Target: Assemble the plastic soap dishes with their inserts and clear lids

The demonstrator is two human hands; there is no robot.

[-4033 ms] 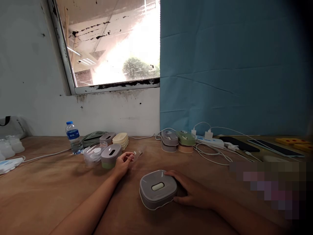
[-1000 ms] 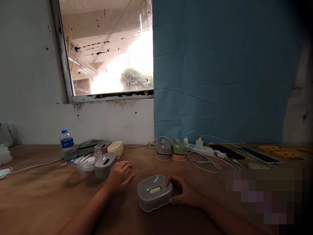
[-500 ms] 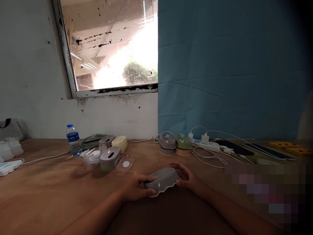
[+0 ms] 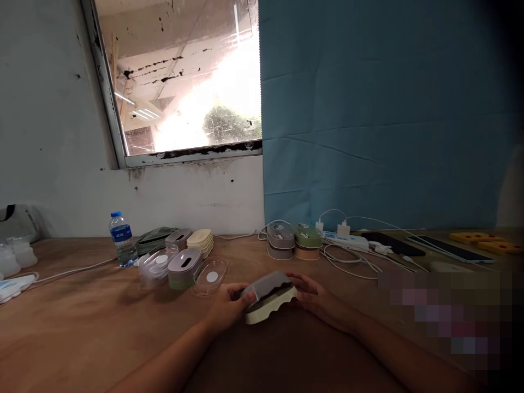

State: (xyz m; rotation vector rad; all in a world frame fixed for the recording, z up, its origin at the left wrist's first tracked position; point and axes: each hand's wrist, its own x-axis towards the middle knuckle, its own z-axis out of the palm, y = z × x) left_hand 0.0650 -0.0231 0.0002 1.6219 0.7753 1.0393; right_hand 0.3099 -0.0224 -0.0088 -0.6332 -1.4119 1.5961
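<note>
A grey oval plastic box (image 4: 268, 287) with a wavy edge is tilted toward me, low over the near middle of the table. Along its lower side shows a cream-coloured inner part (image 4: 270, 310), with a dark gap between it and the grey shell. At the left end, my left hand (image 4: 231, 307) is closed on the box, thumb on the grey side. My right hand (image 4: 315, 297) grips the other end, its fingers partly hidden behind it. Left of my hands stand a lilac-and-green slotted box (image 4: 185, 267) and a clear oval lid (image 4: 210, 275).
Farther back are a stack of cream trays (image 4: 200, 240), a water bottle (image 4: 123, 240) and more clear lids (image 4: 158, 265). Stacked oval boxes (image 4: 280, 240) stand ahead. A power strip (image 4: 347, 240), white cables (image 4: 352, 265) and phones (image 4: 450, 248) lie to the right.
The box has been turned in my hands so that its wavy edge and cream inner part now face me. My right fingers have closed in on its right end.
</note>
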